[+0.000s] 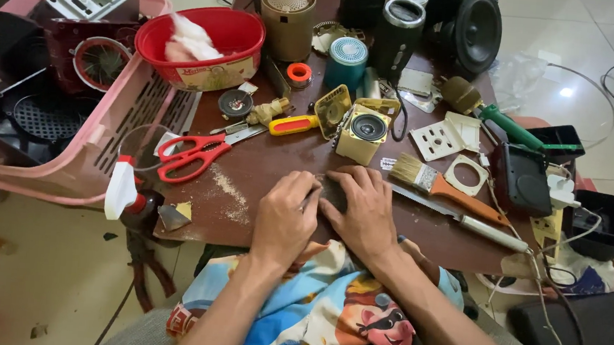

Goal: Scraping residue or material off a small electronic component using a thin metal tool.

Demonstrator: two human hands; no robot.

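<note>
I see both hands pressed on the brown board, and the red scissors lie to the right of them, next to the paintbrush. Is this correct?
Not quite. In the head view both the left hand and right hand do press on the brown board, but the red scissors lie to the left of them, near the pink basket. The paintbrush is on the right side.

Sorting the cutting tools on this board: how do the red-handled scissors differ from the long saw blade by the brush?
The scissors have red loop handles and lie left of the left hand; the saw blade has a pale straight handle and lies right of the right hand. The scissors are short and two-bladed, the saw blade long and single. Both lie flat, untouched, on the brown board.
</note>
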